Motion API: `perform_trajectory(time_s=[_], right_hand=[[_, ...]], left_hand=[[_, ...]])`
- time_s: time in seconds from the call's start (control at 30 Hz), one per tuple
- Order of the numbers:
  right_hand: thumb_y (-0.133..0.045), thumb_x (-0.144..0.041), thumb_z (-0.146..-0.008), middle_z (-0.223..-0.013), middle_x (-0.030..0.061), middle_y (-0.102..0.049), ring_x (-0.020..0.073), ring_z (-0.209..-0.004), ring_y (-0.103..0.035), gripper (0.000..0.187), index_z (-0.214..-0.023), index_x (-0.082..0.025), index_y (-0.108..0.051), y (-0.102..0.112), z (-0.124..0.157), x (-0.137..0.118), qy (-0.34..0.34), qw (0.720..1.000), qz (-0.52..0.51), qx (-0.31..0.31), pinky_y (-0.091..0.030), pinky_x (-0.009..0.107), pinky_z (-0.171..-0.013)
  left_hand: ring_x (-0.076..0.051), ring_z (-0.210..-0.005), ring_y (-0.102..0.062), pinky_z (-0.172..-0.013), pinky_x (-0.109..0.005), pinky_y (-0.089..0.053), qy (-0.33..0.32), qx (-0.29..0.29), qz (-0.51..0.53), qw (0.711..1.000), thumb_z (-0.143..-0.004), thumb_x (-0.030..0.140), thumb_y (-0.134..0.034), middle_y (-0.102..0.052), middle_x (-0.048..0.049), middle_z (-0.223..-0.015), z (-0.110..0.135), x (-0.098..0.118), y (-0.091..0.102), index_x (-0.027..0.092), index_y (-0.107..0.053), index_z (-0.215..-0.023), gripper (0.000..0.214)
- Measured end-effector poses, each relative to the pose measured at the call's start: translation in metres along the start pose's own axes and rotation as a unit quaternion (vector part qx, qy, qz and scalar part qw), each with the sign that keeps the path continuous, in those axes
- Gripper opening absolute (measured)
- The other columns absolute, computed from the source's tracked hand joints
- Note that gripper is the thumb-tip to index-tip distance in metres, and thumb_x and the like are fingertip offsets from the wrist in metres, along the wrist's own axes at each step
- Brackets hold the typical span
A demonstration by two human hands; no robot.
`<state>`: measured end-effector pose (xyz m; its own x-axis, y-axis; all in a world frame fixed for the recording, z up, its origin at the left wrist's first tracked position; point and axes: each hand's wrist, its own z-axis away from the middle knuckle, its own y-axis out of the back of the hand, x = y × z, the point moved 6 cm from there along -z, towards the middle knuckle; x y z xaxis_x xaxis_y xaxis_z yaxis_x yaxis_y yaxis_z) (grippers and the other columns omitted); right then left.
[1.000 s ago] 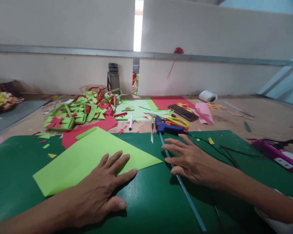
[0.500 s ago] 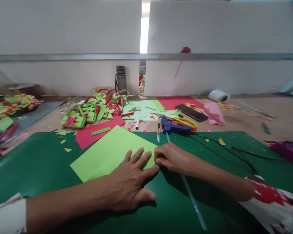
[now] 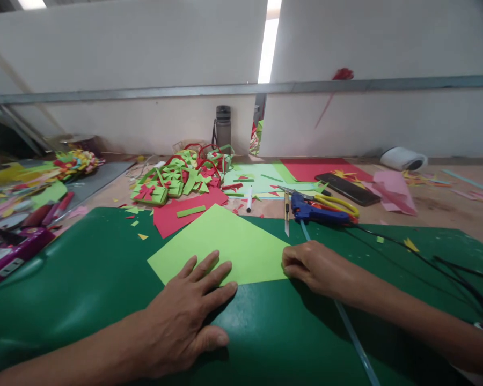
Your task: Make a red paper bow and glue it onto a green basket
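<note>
A light green sheet of paper [image 3: 225,241] lies on the dark green mat [image 3: 265,332], its near edge straight. My left hand [image 3: 197,308] rests with spread fingers on the paper's near left part, the thumb on the mat. At the right corner, my right hand [image 3: 306,265] is closed, fingertips pinching the paper. Under my right forearm passes a translucent glue stick [image 3: 356,338], which runs up to a blue glue gun [image 3: 320,209]. Just left of the gun lies a utility knife [image 3: 286,212].
Behind the paper sit a red sheet [image 3: 169,217], a heap of green and red paper pieces [image 3: 177,179] and a marker [image 3: 249,199]. Yellow-handled scissors [image 3: 338,203] and a phone [image 3: 346,187] lie at right. A black cable [image 3: 410,254] crosses the mat. A bottle [image 3: 223,128] stands behind.
My left hand has slid left along the paper's near edge, away from my right hand. My right hand stays pinched at the right corner. The whole view has shifted, with things appearing farther right.
</note>
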<state>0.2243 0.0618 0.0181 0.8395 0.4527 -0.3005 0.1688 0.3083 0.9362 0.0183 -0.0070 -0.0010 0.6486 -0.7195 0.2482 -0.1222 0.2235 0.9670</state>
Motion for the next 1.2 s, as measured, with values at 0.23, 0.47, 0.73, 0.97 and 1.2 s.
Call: perform_trajectory(time_s=[0.23,0.47,0.73,0.97,1.2], right_hand=[[-0.048,-0.018,-0.083,-0.063,0.0013,-0.059,0.0131,-0.056,-0.046,0.019,-0.064,-0.018,-0.052,-0.001,0.001,-0.002,0.013,1.000,0.002,0.007,-0.030,0.025,-0.053],[-0.048,-0.019,-0.082,-0.061,0.0009,-0.058,0.0132,-0.055,-0.046,0.020,-0.063,-0.018,-0.051,-0.002,-0.002,0.000,0.021,1.000,-0.011,0.010,-0.029,0.025,-0.052],[-0.048,-0.019,-0.082,-0.062,0.0012,-0.059,0.0134,-0.057,-0.048,0.020,-0.063,-0.018,-0.055,0.001,0.000,-0.003,0.023,0.999,-0.011,0.022,-0.032,0.024,-0.054],[-0.046,-0.016,-0.083,-0.063,0.0019,-0.061,0.0132,-0.057,-0.050,0.021,-0.064,-0.017,-0.057,0.003,0.003,-0.006,0.015,0.999,0.025,0.025,-0.032,0.023,-0.053],[-0.051,-0.015,-0.082,-0.075,0.0076,-0.069,0.0217,-0.069,-0.063,0.016,-0.075,-0.016,-0.065,0.008,-0.003,-0.031,-0.037,0.985,0.170,0.006,-0.040,0.027,-0.056]], left_hand=[[-0.039,-0.138,-0.012,-0.103,-0.066,-0.023,0.016,0.076,-0.029,0.997,-0.089,0.058,-0.044,-0.033,-0.0056,-0.148,0.026,-0.015,0.006,0.029,-0.042,-0.138,0.057],[-0.035,-0.138,-0.019,-0.105,-0.059,-0.028,0.070,0.144,-0.035,0.986,-0.094,0.049,-0.040,-0.048,-0.0057,-0.139,0.049,-0.027,0.017,0.026,-0.062,-0.119,0.041],[-0.030,-0.133,-0.035,-0.105,-0.050,-0.035,0.071,0.204,-0.062,0.974,-0.093,0.035,-0.044,-0.062,-0.0067,-0.122,0.060,-0.027,0.022,0.023,-0.073,-0.091,0.031],[-0.027,-0.121,-0.051,-0.103,-0.047,-0.039,0.089,0.251,-0.118,0.957,-0.092,0.039,-0.045,-0.067,-0.0018,-0.114,0.075,-0.045,0.012,0.027,-0.072,-0.086,0.031],[-0.033,-0.130,-0.039,-0.102,-0.051,-0.039,0.042,0.149,-0.108,0.982,-0.092,0.051,-0.043,-0.042,-0.0140,-0.141,0.039,-0.014,0.029,0.014,-0.049,-0.132,0.055]])
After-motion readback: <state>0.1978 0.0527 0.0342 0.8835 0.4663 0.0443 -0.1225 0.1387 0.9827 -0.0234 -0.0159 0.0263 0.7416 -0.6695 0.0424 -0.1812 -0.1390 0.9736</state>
